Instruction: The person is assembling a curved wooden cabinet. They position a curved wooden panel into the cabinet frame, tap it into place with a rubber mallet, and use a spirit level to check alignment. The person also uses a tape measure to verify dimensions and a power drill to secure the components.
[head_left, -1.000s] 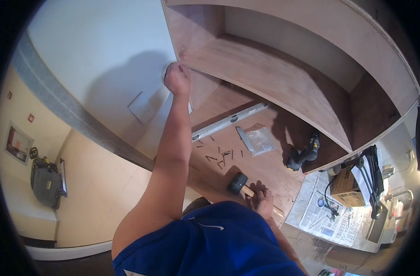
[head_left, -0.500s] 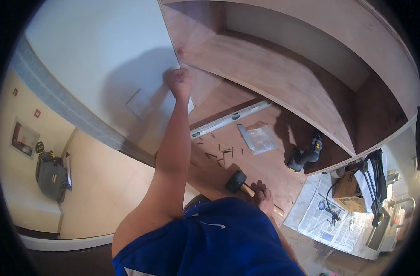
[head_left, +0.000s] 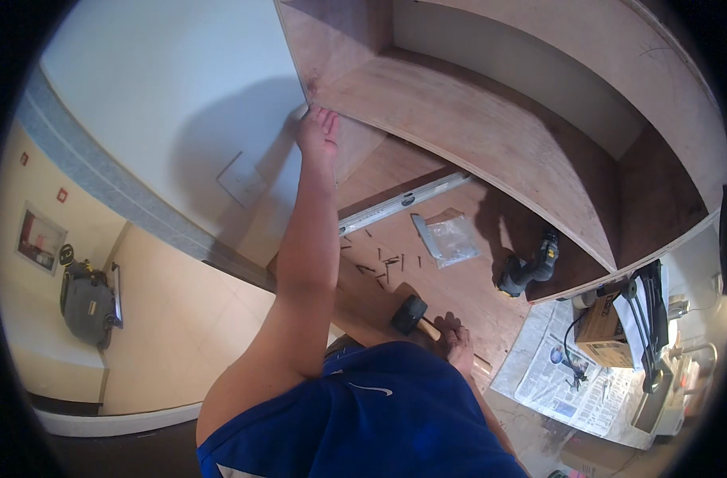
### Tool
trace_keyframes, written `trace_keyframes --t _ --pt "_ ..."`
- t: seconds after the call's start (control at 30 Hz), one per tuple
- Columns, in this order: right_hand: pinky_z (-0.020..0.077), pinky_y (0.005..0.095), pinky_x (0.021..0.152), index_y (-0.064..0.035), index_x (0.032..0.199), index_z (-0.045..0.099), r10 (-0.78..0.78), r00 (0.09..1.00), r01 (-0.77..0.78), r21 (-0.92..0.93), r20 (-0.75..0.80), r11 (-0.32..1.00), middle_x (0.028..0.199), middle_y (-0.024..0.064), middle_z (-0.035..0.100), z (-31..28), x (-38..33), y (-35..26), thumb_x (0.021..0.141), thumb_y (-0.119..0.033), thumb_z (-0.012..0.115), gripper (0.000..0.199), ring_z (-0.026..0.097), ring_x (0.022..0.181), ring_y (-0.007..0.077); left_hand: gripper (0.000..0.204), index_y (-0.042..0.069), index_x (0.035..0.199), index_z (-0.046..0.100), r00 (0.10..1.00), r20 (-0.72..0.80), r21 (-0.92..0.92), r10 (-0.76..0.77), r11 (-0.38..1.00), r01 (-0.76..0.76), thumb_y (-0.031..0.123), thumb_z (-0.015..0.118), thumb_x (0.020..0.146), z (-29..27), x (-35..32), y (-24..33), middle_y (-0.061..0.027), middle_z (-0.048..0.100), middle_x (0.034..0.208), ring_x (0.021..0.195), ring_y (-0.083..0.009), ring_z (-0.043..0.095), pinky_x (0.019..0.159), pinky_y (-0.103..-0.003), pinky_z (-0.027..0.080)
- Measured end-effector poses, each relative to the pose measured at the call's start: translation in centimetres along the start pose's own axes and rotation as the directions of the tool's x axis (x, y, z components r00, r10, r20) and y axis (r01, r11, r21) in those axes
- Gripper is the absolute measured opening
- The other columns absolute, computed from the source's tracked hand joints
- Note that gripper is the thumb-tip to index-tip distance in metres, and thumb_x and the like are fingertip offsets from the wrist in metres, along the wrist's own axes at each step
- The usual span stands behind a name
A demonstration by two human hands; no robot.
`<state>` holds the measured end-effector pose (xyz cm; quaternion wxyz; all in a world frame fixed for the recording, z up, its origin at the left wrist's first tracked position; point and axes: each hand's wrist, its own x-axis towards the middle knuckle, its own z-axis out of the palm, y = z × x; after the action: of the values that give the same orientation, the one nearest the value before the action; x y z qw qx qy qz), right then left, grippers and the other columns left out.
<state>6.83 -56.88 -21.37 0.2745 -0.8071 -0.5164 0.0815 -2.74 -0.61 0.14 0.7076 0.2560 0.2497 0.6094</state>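
My left hand [head_left: 319,131] is raised at the left end of the plywood shelf [head_left: 459,135], where it meets the white wall panel [head_left: 164,72]. Its fingers are curled in at that corner; whatever they hold, if anything, is too small to make out. Down on the lower board [head_left: 459,291], my right hand [head_left: 460,350] lies with its fingers stretched out, over the wooden handle of a black-headed mallet [head_left: 409,314]. The handle shows on both sides of the hand.
Several loose screws [head_left: 389,263] lie beside a clear plastic bag [head_left: 452,240] and a long spirit level [head_left: 403,201]. A cordless power tool [head_left: 529,267] stands under the shelf. Newspaper [head_left: 566,374] and a cardboard box [head_left: 606,331] are at right; a dark backpack [head_left: 90,307] is far left.
My left hand has risen slightly and turned, bringing its curled fingers up to the shelf's corner. My right hand and the mallet have not moved.
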Motion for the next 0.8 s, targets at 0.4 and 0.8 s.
trace_keyframes --t 0.4,0.8 --pt "0.0489 0.0457 0.1 -0.0129 0.127 0.067 0.059 0.998 -0.059 0.0 0.02 0.998 0.124 0.0142 0.062 -1.8 0.9 -3.3 0.077 -0.02 0.075 0.051 0.057 0.116 0.0371 0.045 0.009 0.14 0.052 0.995 0.096 -0.15 -0.008 0.988 0.022 0.035 0.06 0.104 -0.8 0.2 -0.7 -0.0091 0.054 0.14 0.133 -0.0294 0.05 0.114 -0.043 0.043" --pt "0.048 0.0474 0.105 -0.0071 0.129 0.066 0.007 1.0 -0.006 0.091 -0.02 0.996 0.131 0.0207 0.061 -2.7 1.2 -1.3 0.078 -0.014 0.078 0.053 0.058 0.121 0.0406 0.046 0.007 0.133 0.055 0.928 0.351 0.249 -0.122 0.968 0.033 0.021 0.074 0.093 -9.3 7.4 0.5 -0.0129 0.068 0.121 0.105 -0.027 0.069 0.1 -0.042 0.055"
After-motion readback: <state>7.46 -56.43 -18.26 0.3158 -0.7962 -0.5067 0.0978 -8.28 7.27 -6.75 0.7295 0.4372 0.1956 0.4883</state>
